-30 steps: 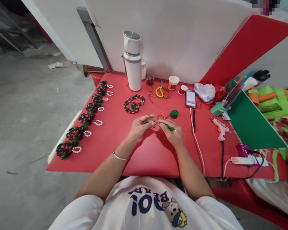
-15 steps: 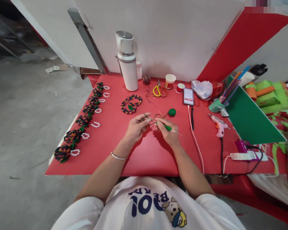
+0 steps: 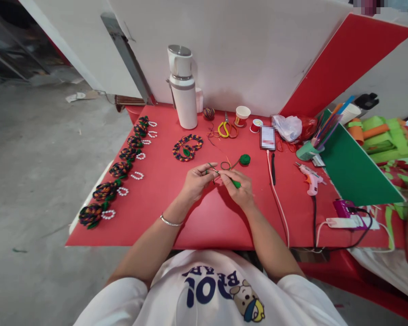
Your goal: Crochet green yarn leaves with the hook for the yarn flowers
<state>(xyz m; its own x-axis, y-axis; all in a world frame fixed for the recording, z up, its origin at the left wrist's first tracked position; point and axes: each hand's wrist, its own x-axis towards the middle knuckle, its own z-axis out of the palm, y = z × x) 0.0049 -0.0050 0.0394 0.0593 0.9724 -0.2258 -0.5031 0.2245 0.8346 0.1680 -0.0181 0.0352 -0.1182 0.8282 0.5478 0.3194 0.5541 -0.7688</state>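
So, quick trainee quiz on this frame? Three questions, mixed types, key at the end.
1. Multiple choice: what is the right hand gripping?
a) a glue gun
b) a green-handled tool
c) a paper cup

2. True or false: the green yarn ball lies on the red table, apart from the left hand.

3. Fill in: one handle of the scissors is orange-red; the other is ____.

Key: 1 b; 2 true; 3 yellow.
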